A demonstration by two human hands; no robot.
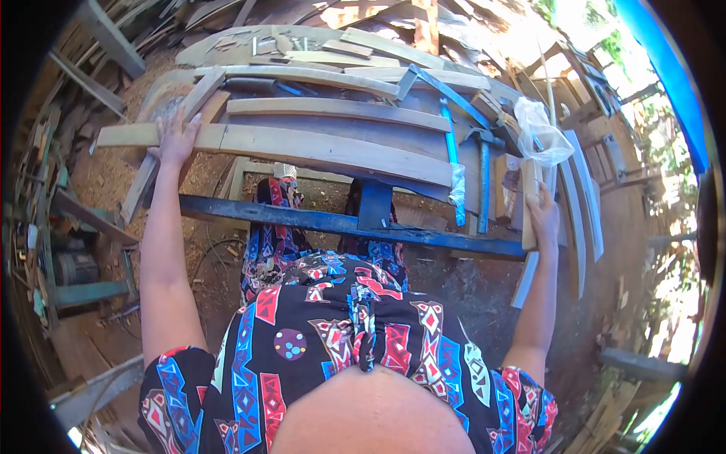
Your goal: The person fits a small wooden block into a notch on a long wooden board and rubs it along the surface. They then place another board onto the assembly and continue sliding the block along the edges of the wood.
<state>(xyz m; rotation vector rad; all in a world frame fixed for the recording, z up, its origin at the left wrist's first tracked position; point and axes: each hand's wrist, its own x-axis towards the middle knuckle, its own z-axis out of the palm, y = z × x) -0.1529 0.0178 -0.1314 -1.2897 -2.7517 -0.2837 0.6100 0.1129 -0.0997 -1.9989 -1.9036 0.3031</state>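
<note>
My left hand (178, 138) lies on the left part of a long wooden board (325, 148), its fingers spread over the wood. On the right, my right hand (542, 216) has its fingers against a short wooden piece (531, 189); whether they grip it is hard to make out. A clear plastic bag (541, 136) is just above that piece. Between my hands are a hammer (484, 174), a blue bar (451, 144) with plastic round its lower part, and a blue square (446, 94). Another wooden strip (336, 113) runs behind the long board.
A dark metal beam (302, 218) crosses in front of my body. Curved wooden strips (586, 197) stand beyond my right hand. More planks (310, 73) and offcuts (346, 48) lie at the back. A blue sheet (673, 76) hangs at the upper right.
</note>
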